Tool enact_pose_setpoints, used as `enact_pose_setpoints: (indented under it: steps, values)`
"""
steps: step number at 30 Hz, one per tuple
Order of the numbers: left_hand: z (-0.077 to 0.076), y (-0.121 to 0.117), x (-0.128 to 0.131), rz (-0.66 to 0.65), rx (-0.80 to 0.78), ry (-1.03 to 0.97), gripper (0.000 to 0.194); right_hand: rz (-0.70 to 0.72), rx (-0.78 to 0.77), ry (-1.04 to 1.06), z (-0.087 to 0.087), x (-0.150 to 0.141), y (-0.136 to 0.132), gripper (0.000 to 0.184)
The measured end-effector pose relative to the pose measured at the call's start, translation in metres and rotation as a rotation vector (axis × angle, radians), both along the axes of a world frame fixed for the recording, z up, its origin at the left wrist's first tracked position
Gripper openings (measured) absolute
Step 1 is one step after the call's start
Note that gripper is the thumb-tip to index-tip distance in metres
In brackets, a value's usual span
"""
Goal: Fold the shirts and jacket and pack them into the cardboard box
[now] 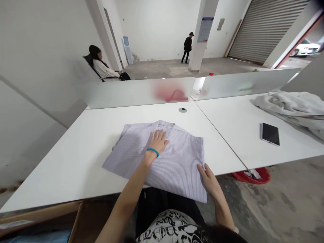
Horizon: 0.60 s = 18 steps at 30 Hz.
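We have the striped garment laid out on the white worktop, its near edge hanging past the front, and our left hand, a teal band round the wrist, lies on the garment's upper middle with fingers spread. Our right hand is at the garment's right edge, though we cannot tell whether its fingers pinch it. Farther right on the worktop lie a tablet and a heap of pale fabric.
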State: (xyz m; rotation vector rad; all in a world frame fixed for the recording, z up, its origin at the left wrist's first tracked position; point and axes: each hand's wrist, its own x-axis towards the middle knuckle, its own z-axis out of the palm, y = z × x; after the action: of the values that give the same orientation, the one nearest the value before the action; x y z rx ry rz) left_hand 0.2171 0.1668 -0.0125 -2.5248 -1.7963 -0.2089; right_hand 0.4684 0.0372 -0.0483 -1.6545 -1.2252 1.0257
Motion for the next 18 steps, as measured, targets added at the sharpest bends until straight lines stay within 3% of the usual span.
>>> enact_pose_setpoints:
  steps: [4, 9, 13, 18]
  values:
    - [-0.018, 0.034, 0.019, 0.072, -0.04, -0.039, 0.063, -0.057, -0.01, 0.06, -0.002, -0.002, -0.009, 0.037]
    - [-0.042, 0.044, 0.018, 0.073, -0.103, -0.073, 0.067, -0.012, -0.099, 0.376, 0.007, -0.004, -0.015, 0.051]
    - [-0.04, 0.05, 0.015, 0.051, -0.116, -0.121, 0.067, -0.06, -0.159, 0.519, 0.014, -0.009, -0.014, 0.058]
    - [-0.034, 0.06, 0.015, 0.003, -0.14, -0.248, 0.068, -0.135, -0.175, 0.459, 0.006, -0.011, -0.016, 0.06]
